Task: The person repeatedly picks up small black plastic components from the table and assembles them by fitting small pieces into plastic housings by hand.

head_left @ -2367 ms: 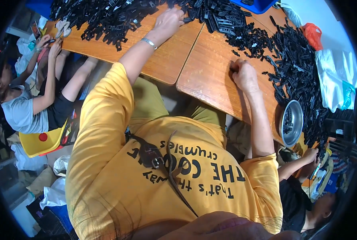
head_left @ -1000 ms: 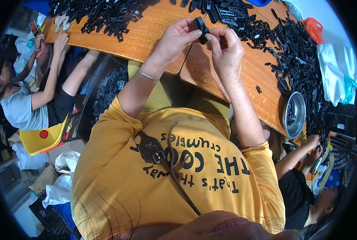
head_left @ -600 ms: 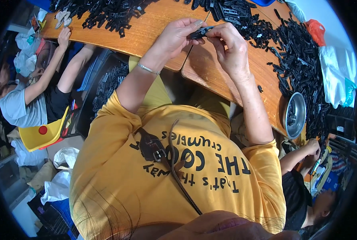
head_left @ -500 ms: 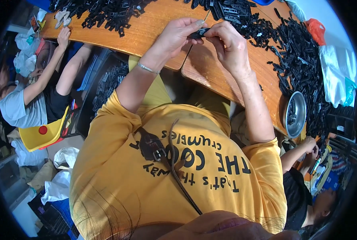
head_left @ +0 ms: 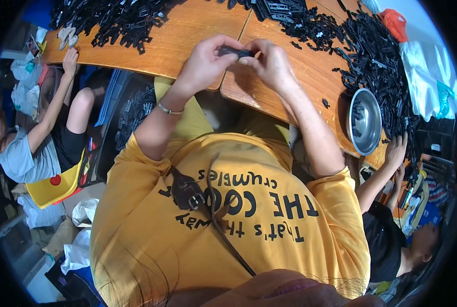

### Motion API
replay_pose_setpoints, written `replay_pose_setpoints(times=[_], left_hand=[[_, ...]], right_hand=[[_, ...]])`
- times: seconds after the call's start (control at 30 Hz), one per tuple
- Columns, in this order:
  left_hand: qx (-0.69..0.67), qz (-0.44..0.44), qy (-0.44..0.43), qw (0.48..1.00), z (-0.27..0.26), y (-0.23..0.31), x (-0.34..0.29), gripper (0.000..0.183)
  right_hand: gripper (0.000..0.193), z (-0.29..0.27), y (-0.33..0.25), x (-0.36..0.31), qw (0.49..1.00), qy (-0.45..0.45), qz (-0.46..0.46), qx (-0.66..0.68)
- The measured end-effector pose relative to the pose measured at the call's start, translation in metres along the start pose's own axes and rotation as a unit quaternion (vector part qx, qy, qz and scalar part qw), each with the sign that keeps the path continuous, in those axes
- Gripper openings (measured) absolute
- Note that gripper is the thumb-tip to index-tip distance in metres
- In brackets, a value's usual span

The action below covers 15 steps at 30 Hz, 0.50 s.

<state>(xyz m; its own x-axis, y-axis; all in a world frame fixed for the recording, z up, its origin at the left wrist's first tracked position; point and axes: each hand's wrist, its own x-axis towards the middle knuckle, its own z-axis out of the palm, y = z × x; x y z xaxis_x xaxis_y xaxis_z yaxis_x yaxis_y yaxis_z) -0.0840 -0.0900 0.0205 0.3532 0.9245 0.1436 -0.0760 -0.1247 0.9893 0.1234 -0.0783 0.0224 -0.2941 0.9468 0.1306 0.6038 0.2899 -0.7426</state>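
Observation:
Over the wooden table (head_left: pixel 187 41) my two hands meet around one small black plastic part (head_left: pixel 234 52). My left hand (head_left: pixel 208 60) pinches its left end between thumb and fingers. From the other side, my right hand (head_left: pixel 269 60) grips the right end, its thumb pressed against the near side. My fingers cover much of the part, so its full shape is hidden. Beyond my left hand lies a heap of long black plastic pieces (head_left: pixel 126 25). Past my right hand spreads a pile of smaller black pieces (head_left: pixel 315 30).
A steel bowl (head_left: pixel 365 146) with a few black pieces stands on the right near the table edge, beside a large black heap (head_left: pixel 376 66). Below the table on the left sits a dark bin (head_left: pixel 134 110) of black parts. Co-workers sit at left (head_left: pixel 29 153) and right (head_left: pixel 384 235).
My right hand has turned and brought its thumb onto the part, which now lies level between both hands. The right co-worker's hand has reached up toward the heap by the bowl.

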Motion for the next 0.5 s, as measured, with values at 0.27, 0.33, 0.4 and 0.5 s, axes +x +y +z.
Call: replay_pose_setpoints(times=[0.27,0.33,0.4,0.5], left_hand=[[0.078,-0.12,0.026,0.989,-0.081,0.014,-0.071,0.036],[0.261,-0.195,0.017,0.945,-0.119,0.044,-0.101,0.027],[0.405,-0.149,0.011,0.902,-0.145,0.055,-0.125,0.02],[0.474,-0.072,0.013,0.877,-0.154,0.055,-0.114,0.016]], right_hand=[[0.033,0.04,-0.008,-0.004,0.981,-0.058,-0.024,0.182],[0.031,0.011,0.021,0.004,0.99,0.002,0.025,0.137],[0.029,-0.037,0.048,0.004,0.992,0.09,0.051,-0.079],[0.022,-0.064,0.089,0.004,0.949,0.163,0.087,-0.256]])
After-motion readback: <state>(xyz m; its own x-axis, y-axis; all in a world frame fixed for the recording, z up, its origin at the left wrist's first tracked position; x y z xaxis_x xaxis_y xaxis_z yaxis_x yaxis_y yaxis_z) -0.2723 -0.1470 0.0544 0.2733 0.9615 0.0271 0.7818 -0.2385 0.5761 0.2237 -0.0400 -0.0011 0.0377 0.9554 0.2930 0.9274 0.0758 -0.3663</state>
